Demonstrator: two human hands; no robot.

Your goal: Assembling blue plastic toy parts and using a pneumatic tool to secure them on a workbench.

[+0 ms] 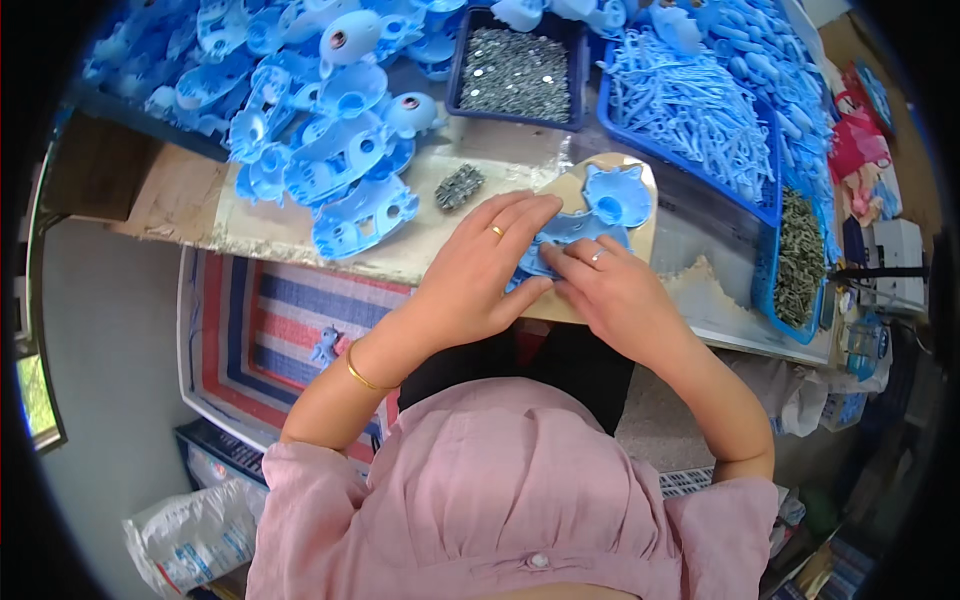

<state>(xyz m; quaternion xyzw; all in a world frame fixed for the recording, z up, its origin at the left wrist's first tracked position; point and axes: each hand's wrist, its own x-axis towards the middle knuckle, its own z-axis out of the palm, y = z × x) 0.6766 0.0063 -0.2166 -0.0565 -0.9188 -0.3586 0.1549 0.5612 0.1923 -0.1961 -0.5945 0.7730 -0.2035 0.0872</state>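
Note:
A hollow blue plastic toy shell [572,232] lies on a pale wooden board [645,195] at the table's front edge. My left hand [485,258] curves round its left side, long fingers over the far edge and thumb at the near edge. From the right, my right hand [615,290] reaches onto the shell, its fingers bent and pressed together. Whatever those fingertips pinch is hidden. Just beyond sits a rounded blue shell piece [618,195], on the same board. A small heap of metal screws [459,187] lies left of my left hand.
Blue toy shells [335,150] pile up at the far left. A dark tray [582,75] holds small metal screws. At the right stand a blue basket [690,160] of thin blue parts and a lighter basket [765,285] of metal pieces. Below left is a striped cloth-lined bin [290,320].

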